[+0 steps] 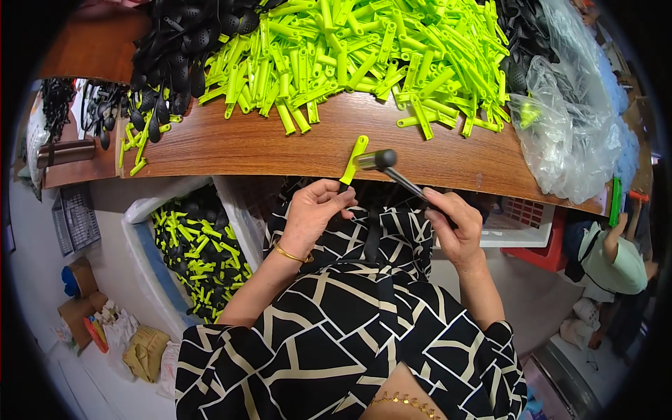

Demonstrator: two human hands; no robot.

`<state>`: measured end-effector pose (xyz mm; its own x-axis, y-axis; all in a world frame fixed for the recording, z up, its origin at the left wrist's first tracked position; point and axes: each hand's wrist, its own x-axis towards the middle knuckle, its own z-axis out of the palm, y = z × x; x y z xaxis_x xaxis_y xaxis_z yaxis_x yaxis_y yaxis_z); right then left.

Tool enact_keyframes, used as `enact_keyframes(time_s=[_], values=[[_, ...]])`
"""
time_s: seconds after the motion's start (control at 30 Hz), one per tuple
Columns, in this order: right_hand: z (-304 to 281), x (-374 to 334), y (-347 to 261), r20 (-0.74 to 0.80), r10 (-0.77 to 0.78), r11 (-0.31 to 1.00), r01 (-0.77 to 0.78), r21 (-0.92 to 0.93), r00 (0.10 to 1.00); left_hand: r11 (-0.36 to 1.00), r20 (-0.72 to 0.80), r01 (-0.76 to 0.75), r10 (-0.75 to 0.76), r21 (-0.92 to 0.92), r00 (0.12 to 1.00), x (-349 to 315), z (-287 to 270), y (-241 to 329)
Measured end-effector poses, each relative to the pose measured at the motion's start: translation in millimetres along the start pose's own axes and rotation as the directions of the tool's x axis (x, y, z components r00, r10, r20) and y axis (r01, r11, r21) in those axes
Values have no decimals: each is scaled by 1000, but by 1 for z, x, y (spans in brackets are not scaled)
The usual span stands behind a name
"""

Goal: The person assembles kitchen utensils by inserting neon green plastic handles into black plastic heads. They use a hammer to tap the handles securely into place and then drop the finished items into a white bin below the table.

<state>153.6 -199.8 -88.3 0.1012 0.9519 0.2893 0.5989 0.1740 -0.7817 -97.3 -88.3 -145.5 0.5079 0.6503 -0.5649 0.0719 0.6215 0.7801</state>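
My left hand (318, 213) pinches a dark piece at the lower end of a lime-green utensil handle (358, 155), which lies at the table's near edge with its holed end pointing away from me. The rest of that dark piece is hidden by my fingers. In my right hand (456, 222) is a hammer (406, 183), gripped by its dark shaft. Its cylindrical head (376, 160) is right beside the green handle; whether they touch I cannot tell. Farther back lies a big heap of loose lime-green handles (378, 52).
Black perforated utensil heads (178, 59) are piled at the back left of the wooden table (259, 150). Clear plastic bags (560, 133) cover the right end. Below on the left, a white-walled box (140, 227) holds black-and-green utensils. Another person (609, 259) is at the right.
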Motion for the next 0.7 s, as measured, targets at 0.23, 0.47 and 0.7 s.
enact_keyframes(time_s=[0.23, 0.47, 0.7], values=[[-9, 12, -6, 167, 45, 980, -11, -198, 985, 1000, -37, -5, 5, 1, 999, 3, 9, 5], [-9, 14, -11, 196, 48, 946, 19, -325, 979, 999, -50, -49, 49, 0, 998, 5, 14, 3], [-5, 6, -2, 138, 76, 958, -34, -284, 987, 998, -55, -52, 54, 43, 997, 1, 12, 1]])
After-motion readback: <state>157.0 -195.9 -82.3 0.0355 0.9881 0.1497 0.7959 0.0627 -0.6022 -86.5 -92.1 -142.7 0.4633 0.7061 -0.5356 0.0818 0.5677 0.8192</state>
